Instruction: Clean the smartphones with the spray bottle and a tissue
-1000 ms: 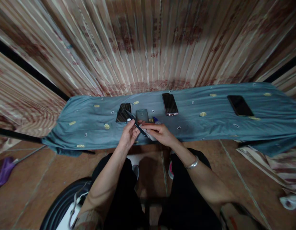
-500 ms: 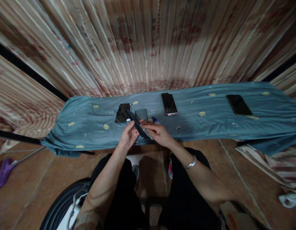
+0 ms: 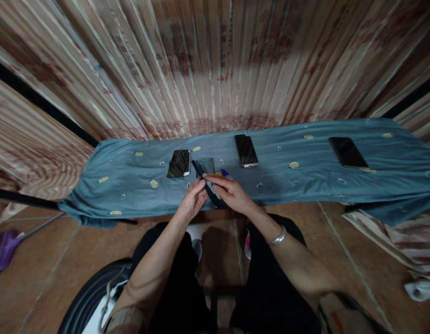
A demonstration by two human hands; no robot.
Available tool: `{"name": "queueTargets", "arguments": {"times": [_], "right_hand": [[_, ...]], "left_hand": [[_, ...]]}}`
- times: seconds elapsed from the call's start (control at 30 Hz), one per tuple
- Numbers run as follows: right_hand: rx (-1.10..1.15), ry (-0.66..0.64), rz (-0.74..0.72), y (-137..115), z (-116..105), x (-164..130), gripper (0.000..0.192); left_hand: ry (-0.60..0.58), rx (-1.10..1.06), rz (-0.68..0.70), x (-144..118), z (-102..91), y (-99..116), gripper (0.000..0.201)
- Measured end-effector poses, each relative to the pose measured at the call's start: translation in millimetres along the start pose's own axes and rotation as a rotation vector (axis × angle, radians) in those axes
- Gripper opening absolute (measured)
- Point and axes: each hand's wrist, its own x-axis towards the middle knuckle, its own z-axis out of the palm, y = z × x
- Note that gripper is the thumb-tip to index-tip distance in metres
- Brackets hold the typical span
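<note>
In the head view, my left hand [image 3: 194,199] is closed round the lower part of a dark phone [image 3: 205,184], which is tilted up on its edge above the near side of the bench. My right hand [image 3: 231,191] is at the phone's right face, fingers bent and pressed close to it. Under those fingers shows a bit of something pale, too covered to name. Just behind the phone lies a clear grey flat case-like thing [image 3: 210,163]. A blue-tipped object [image 3: 226,174] rests beyond my right fingers.
Two overlapping phones [image 3: 179,163] lie left of my hands. A stack of phones [image 3: 246,151] is at the middle back, and a single dark phone [image 3: 348,152] farther right. A blue-green patterned cloth [image 3: 305,181] covers the bench; a striped curtain [image 3: 215,69] hangs behind.
The phone in my left hand has shifted slightly right and towards me and turned more edge-on. My left hand has moved right with it, uncovering more of the two phones on the left.
</note>
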Motion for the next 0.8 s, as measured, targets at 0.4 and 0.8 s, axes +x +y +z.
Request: {"name": "queueTargets", "arguments": {"times": [0.4, 0.8], "right_hand": [[-0.114, -0.014, 0.064, 6.5, -0.7, 3.3, 0.048], [-0.074, -0.076, 0.045, 0.3, -3.3, 1.2, 0.041]], "left_hand": [[-0.029, 0.034, -0.006, -6.5, 5.5, 2.0, 0.041], [0.08, -0.044, 0.004, 3.5, -3.1, 7.2, 0.023]]}}
